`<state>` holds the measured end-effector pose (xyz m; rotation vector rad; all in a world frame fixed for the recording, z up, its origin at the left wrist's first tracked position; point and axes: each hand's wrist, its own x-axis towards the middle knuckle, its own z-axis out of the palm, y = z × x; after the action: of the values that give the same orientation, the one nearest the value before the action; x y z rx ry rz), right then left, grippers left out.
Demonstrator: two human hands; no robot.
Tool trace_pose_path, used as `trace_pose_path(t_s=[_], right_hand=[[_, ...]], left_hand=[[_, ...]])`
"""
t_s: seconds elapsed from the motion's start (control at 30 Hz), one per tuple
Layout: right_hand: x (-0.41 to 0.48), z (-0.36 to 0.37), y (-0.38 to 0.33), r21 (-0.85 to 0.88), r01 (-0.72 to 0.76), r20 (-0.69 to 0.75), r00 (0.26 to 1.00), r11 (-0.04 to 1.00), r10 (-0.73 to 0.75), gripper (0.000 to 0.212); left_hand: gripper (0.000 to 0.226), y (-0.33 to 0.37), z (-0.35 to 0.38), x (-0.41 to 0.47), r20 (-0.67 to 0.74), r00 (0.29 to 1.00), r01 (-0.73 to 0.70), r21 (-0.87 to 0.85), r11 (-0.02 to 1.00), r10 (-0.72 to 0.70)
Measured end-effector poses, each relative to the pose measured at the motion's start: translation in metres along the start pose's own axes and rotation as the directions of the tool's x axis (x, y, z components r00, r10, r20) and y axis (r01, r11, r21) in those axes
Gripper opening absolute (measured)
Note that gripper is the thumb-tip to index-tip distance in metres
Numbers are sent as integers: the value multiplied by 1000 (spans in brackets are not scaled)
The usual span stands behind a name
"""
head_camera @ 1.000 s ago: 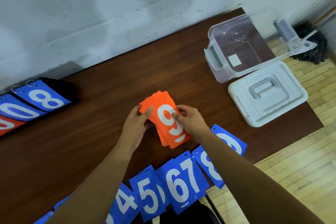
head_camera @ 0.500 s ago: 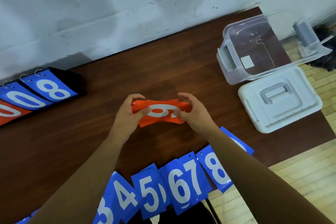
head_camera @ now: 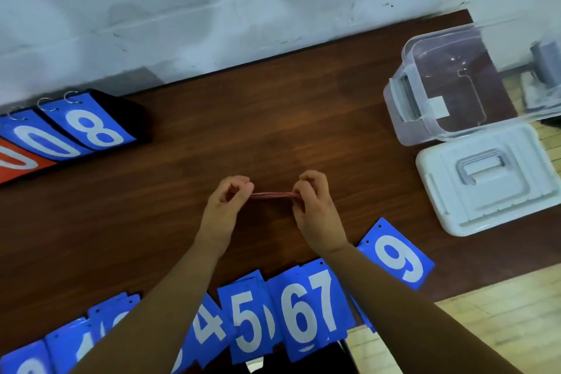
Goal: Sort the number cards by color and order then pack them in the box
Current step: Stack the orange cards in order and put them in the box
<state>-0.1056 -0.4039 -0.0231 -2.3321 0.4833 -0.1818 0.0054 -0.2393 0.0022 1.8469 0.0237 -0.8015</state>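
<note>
A stack of orange number cards [head_camera: 271, 195] is held edge-on above the middle of the brown table [head_camera: 273, 118], so only its thin edges show. My left hand [head_camera: 226, 203] grips its left end and my right hand [head_camera: 312, 206] grips its right end. A row of blue number cards [head_camera: 306, 313] lies along the near table edge, showing 4, 5, 6, 7 and a 9 [head_camera: 396, 255]; my forearms hide parts of the row. The clear plastic box [head_camera: 416, 112] stands open and empty at the far right.
The box's white lid [head_camera: 485, 179] with a handle lies just in front of the box. A flip scoreboard [head_camera: 85, 127] showing blue 0 and 8 and an orange card sits at the far left. A white wall runs behind the table; wooden floor lies right.
The orange stack has turned from face-up, showing a 9, to level and edge-on between both hands. The view has shifted, so the blue 9 card now shows.
</note>
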Motion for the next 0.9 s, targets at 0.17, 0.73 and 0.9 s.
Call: trace_pose_path(t_s=[0.17, 0.73, 0.9], right_hand=[[-4, 4, 0, -51, -34, 49, 998, 998, 37, 44], [26, -14, -51, 235, -493, 262, 862, 838, 434, 25], [14, -31, -108, 717, -650, 420, 690, 250, 589, 25]], left_hand=[[20, -8, 4, -1, 35, 996, -87, 22, 996, 86], [46, 12, -31, 5, -3, 1000, -12, 55, 998, 13], [32, 49, -39, -11, 105, 994, -33, 2, 999, 32]])
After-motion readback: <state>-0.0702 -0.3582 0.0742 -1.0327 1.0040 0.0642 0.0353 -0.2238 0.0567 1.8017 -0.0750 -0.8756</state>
